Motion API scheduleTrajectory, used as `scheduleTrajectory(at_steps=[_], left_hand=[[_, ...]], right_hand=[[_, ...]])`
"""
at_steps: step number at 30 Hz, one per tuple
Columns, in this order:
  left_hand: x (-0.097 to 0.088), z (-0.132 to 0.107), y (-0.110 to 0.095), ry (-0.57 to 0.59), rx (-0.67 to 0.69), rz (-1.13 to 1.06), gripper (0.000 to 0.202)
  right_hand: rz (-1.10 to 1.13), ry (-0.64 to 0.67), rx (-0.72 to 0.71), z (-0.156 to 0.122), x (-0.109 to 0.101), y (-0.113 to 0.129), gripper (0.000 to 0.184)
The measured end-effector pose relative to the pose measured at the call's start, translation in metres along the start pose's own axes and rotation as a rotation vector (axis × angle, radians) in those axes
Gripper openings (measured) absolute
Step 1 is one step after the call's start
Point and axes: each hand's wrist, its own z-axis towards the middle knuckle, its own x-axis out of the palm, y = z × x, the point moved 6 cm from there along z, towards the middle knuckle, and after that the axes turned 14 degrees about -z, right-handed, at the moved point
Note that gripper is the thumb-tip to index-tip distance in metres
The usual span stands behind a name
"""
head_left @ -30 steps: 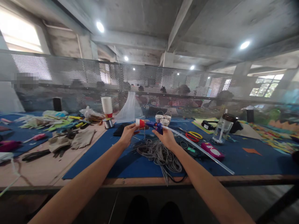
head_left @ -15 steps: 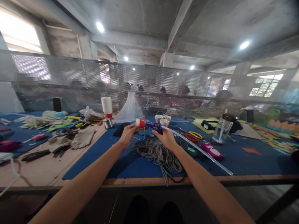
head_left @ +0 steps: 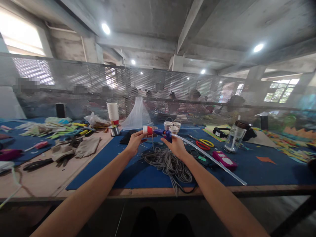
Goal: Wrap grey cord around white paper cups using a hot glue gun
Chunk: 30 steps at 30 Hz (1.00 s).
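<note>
My left hand (head_left: 135,142) is closed on a small red and white paper cup (head_left: 148,131) lying on its side in the air. In my right hand (head_left: 174,144) is a blue hot glue gun (head_left: 163,133), its nozzle at the cup's side; the frames do not show whether they touch. A long clear glue stick (head_left: 209,158) runs out of the gun's back to the lower right. Under my hands lies a tangled heap of grey cord (head_left: 170,164). Just beyond the gun stand several small white cups with thin handles (head_left: 174,127).
On the left are a stack of paper cups (head_left: 113,112), a wire spool (head_left: 114,130), work gloves (head_left: 87,147) and pliers. To the right lie scissors (head_left: 204,144), a magenta box (head_left: 224,160) and a clear bottle (head_left: 235,136). A perforated metal screen (head_left: 153,85) borders the table's far side.
</note>
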Motion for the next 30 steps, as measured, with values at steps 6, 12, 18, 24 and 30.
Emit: scheduleTrajectory(at_steps=[6,12,18,24,30], left_hand=[[-0.0022,0.0010,0.0008,-0.005,0.002,0.013,0.048],[-0.0014,-0.0004,-0.0011,-0.029,0.003,0.003,0.048],[-0.0029,-0.0001,-0.0018,-0.036,0.007,-0.011,0.048],[-0.0062,0.0027,0.0002,-0.045,0.013,-0.014,0.047],[-0.0090,0.0036,0.0019,-0.055,0.007,-0.012,0.045]], right_hand=[[-0.028,0.016,-0.004,0.0001,0.0000,0.0018,0.050],[-0.033,0.029,0.000,-0.0002,0.0018,0.0010,0.048],[-0.041,0.025,-0.015,-0.0013,-0.0009,0.0034,0.049],[-0.016,0.022,-0.019,-0.0008,0.0006,0.0034,0.047],[-0.036,0.046,-0.021,-0.0014,0.0022,0.0034,0.048]])
